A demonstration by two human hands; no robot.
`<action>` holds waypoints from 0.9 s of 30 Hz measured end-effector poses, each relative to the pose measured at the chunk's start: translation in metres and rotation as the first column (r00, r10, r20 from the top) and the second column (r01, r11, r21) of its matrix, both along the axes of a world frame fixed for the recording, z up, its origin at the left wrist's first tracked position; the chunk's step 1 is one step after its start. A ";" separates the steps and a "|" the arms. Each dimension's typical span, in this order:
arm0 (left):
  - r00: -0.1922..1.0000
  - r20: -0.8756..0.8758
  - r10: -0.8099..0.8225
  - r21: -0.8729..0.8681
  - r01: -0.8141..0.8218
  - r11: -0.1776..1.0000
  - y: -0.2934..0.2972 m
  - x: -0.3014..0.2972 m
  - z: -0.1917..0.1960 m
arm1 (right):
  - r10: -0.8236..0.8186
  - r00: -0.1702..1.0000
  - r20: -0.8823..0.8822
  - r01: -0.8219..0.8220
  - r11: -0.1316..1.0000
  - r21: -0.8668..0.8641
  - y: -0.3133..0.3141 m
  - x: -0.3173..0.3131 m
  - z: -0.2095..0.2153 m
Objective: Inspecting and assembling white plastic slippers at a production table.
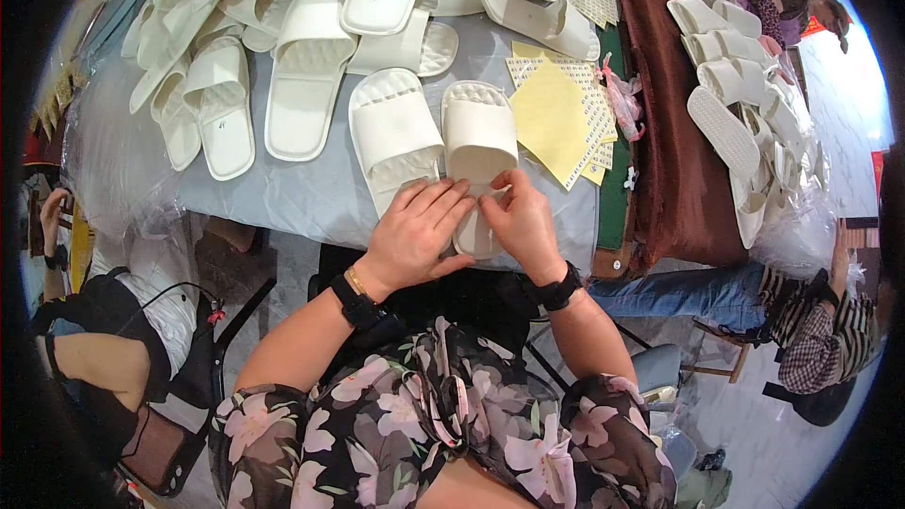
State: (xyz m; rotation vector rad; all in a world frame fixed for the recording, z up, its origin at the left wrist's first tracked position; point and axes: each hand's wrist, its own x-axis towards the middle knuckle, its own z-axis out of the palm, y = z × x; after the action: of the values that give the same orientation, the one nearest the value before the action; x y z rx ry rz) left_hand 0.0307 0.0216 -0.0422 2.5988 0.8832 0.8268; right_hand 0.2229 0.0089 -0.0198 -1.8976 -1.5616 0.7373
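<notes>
Side by side at the table's near edge lie two white slippers, a left one (pixel 394 118) and a right one (pixel 480 127), toes pointing away from me. My left hand (pixel 413 229) lies flat, fingers stretched, across the heel part of the left slipper and reaches the inner edge of the right one. Over the insole of the right slipper is my right hand (pixel 524 226), its fingers curled and thumb and forefinger close together. Whatever is between those fingertips, if anything, is too small to make out.
More white slippers (pixel 306 85) are heaped at the back and left of the grey-covered table (pixel 255 203). Yellow sticker sheets (pixel 550 118) lie right of the pair. A brown-covered table (pixel 693 198) with piled slippers (pixel 724 127) stands farther right. Other people sit on both sides.
</notes>
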 end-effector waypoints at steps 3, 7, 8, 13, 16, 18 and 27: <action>1.000 0.006 -0.001 -0.008 0.001 1.000 -0.001 0.000 0.000 | -0.031 0.999 0.036 0.031 1.000 0.001 0.002 0.007 -0.003; 1.000 0.007 -0.002 -0.003 0.002 1.000 0.001 0.001 0.002 | -0.055 0.998 0.021 0.054 0.998 0.010 0.001 0.003 0.001; 1.000 0.002 0.003 0.001 -0.003 1.000 0.001 0.001 0.002 | -0.054 0.998 0.019 0.054 0.998 0.013 0.001 0.001 0.001; 1.000 0.002 -0.010 -0.026 0.010 1.000 0.005 0.001 0.003 | -0.084 0.987 0.139 0.065 0.988 0.137 0.006 0.006 -0.007; 1.000 0.002 -0.024 -0.091 0.024 0.996 0.003 -0.006 0.006 | -0.104 0.994 0.027 0.103 0.993 0.054 -0.004 0.014 -0.004; 0.990 0.130 -0.055 -0.208 0.081 0.975 0.005 -0.007 0.001 | -0.074 0.996 -0.047 0.079 0.992 0.100 -0.014 0.028 -0.015; 0.949 0.031 0.315 -0.194 -0.303 0.933 0.011 0.031 0.023 | -0.055 0.949 -0.311 0.115 0.977 0.181 -0.027 0.041 -0.031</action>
State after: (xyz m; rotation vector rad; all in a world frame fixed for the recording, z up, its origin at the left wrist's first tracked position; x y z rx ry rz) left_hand 0.0618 0.0324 -0.0189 2.2921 1.3074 0.8503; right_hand 0.2637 -0.0182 -0.0507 -1.6100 -1.3005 0.7656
